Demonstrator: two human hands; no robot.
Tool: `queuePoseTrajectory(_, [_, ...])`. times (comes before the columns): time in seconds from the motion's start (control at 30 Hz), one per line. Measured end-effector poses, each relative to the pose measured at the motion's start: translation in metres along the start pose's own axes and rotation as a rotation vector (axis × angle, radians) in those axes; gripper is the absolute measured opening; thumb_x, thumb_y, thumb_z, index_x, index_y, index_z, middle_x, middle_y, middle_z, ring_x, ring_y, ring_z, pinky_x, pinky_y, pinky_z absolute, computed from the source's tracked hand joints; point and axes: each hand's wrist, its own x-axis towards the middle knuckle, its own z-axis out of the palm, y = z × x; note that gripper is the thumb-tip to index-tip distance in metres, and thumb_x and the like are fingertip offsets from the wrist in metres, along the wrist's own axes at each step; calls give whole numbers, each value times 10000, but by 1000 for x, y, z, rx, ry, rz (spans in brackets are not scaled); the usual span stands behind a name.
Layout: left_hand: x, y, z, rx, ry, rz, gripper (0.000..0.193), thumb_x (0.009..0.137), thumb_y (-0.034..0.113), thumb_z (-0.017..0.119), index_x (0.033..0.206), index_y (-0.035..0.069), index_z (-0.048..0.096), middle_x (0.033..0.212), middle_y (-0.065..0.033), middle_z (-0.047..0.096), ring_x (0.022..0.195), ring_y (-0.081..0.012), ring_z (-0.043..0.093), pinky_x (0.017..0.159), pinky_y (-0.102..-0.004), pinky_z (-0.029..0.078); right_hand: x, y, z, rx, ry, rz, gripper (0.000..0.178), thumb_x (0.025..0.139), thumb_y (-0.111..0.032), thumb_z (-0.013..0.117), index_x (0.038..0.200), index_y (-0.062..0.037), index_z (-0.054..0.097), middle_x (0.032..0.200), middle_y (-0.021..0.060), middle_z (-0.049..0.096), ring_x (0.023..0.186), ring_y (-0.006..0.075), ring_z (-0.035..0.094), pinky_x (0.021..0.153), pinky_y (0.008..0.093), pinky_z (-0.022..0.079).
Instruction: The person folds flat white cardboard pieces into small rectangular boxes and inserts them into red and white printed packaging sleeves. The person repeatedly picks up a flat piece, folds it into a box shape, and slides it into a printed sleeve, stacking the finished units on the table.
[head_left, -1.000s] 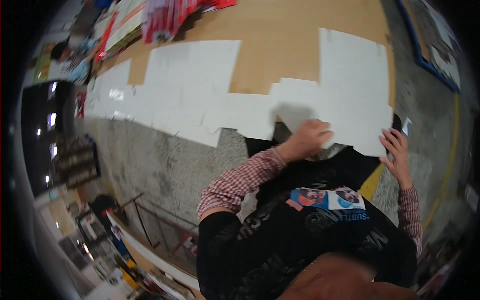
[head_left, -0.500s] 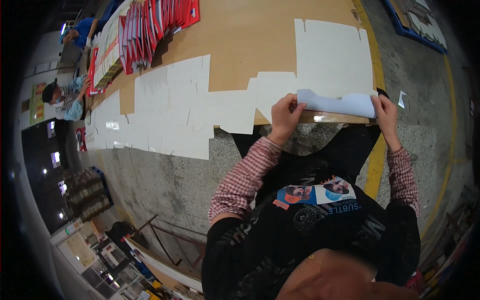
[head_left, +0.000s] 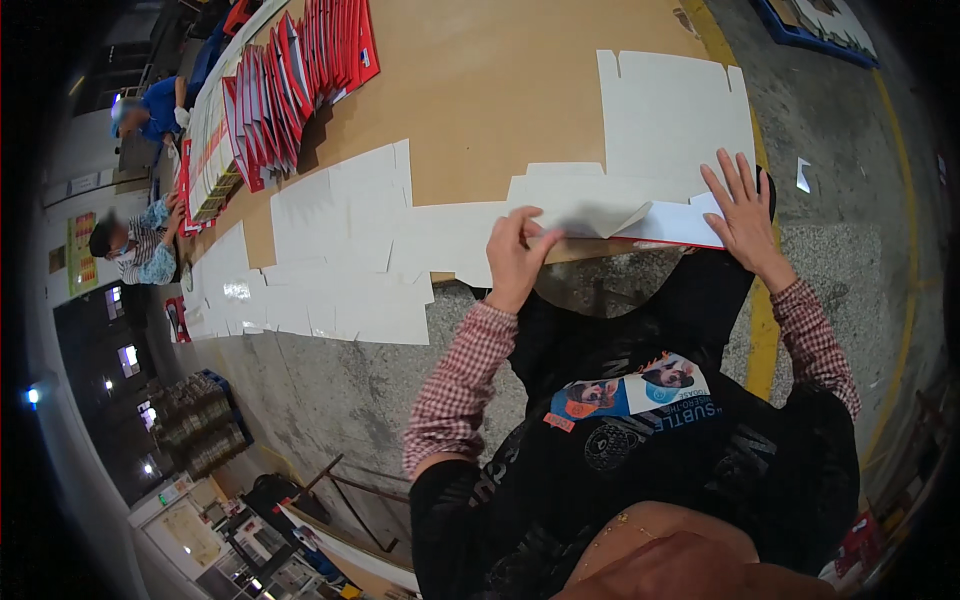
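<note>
A white die-cut cardboard sheet (head_left: 672, 120) lies along the near edge of the table, its near strip folded over. My right hand (head_left: 742, 215) is open and flat on the right end of that strip, fingers spread. A thin red edge shows below the strip. My left hand (head_left: 515, 255) is curled at the left end, thumb and forefinger pinching a white flap (head_left: 590, 215) that is lifted and blurred by motion. More white cardboard sheets (head_left: 340, 215) lie to the left of my left hand, overlapping and partly past the table's edge.
A row of folded red and white cartons (head_left: 300, 80) stands on the brown table (head_left: 480, 90) at the far left. Two people (head_left: 130, 245) work beyond it. A blue pallet (head_left: 815, 35) with stacked sheets is at the far right; a white scrap (head_left: 803, 175) lies on the floor.
My left hand has moved left and slightly nearer along the strip, still pinching. My right hand has let go of its pinch and spread flat. The strip's left part now lifts and bends.
</note>
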Motion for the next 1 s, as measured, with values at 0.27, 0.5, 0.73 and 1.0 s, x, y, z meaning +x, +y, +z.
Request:
queuePoseTrajectory(0.27, [-10,45,82,683,41,715,686,856,294,685,1478,143,439,1527,-116,403,1433,-389,317,1100,-711,209,-6,5,-4,136,131,107,710,976,-439,564,1579,-185,289,1649,155,191,1535,350,111,1222,569,88])
queuePoseTrajectory(0.5, [-10,73,83,436,-204,724,1120,661,576,769,1555,90,301,1642,-113,234,1503,-426,180,1148,-700,134,-75,2,29,1491,836,688,549,1003,-267,603,1455,-18,415,1446,184,450,1329,307,464,1124,432,389])
queuePoseTrajectory(0.73, [-22,67,120,131,-260,786,986,628,546,773,1378,-27,487,1441,-189,470,1412,-424,361,1188,-612,193,12,-62,-33,629,432,-172,739,883,-297,678,1535,-108,386,1642,186,217,1538,314,152,1233,513,120])
queuePoseTrajectory(1.0, [2,34,-42,431,-533,353,234,845,236,721,990,53,730,876,-111,721,813,-255,696,652,-381,528,33,-40,-20,675,372,-326,792,841,-266,717,1550,-203,370,1646,143,232,1507,380,227,1226,531,148])
